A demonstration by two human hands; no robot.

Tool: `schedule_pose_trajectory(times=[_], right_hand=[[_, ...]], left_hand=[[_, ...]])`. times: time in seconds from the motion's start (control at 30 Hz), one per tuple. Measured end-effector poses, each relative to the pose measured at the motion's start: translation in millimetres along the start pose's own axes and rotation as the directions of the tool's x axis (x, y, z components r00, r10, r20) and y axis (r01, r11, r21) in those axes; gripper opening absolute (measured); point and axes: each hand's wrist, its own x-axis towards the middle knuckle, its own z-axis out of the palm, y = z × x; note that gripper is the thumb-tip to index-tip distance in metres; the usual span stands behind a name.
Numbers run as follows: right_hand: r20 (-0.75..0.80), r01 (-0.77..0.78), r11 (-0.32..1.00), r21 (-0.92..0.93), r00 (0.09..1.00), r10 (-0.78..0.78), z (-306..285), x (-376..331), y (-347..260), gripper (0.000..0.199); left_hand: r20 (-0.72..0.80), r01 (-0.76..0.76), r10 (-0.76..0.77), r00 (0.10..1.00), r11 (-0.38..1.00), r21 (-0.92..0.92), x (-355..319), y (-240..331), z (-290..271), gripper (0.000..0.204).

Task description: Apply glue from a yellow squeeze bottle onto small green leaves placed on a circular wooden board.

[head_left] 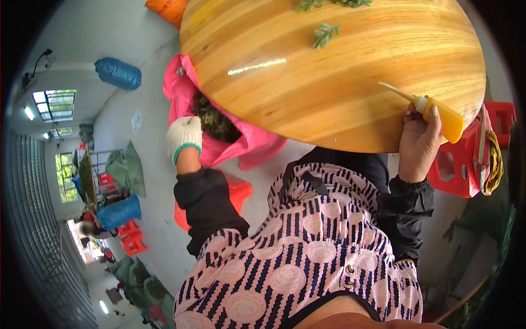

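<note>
My right hand (pixel 421 140) grips a yellow squeeze bottle (pixel 442 118) by its side, fingers wrapped round it. Its white neck and thin pale nozzle point up and left over the wooden table's near right edge. My left hand (pixel 184 136), in a white knit glove with a green cuff, is at the near left rim of a pink bag (pixel 255 143). Dark, brownish-green clumps (pixel 216 119) fill the bag's mouth beside the glove. The gloved fingers are turned away from view, so whether they hold anything is hidden.
The round, glossy wooden table (pixel 339 82) carries a green artificial sprig (pixel 326 35), with more sprigs at its far edge. A red stool (pixel 449 170) with cloth on it stands right, another red stool (pixel 235 192) under my left arm. A blue sack (pixel 118 73) lies left.
</note>
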Motion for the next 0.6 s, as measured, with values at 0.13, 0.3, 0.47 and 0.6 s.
schedule_pose_trajectory(times=[0.13, 0.3, 0.47, 0.6], right_hand=[[-0.032, 0.005, 1.0, -0.014, 0.999, -0.006, -0.3, -4.8, 2.5, 0.021], [-0.014, -0.067, 0.991, 0.119, 0.997, 0.07, -6.7, -0.8, 3.4, 0.022], [-0.032, -0.098, 0.976, 0.194, 0.994, 0.106, -5.2, -2.4, 0.5, 0.021], [-0.123, -0.041, 0.984, 0.171, 0.99, 0.063, 6.6, -1.7, 0.6, 0.018]], left_hand=[[-0.388, -0.617, 0.497, 0.776, 0.723, -0.309, -23.1, 46.3, 6.4, 0.029], [-0.148, -0.689, 0.745, 0.65, 0.496, -0.529, -84.2, 174.3, 41.4, 0.038], [-0.152, -0.877, 0.866, 0.476, 0.48, -0.01, -104.6, 254.7, 72.5, 0.049], [-0.167, -0.919, 0.904, 0.394, 0.388, -0.067, -78.8, 265.5, 102.2, 0.045]])
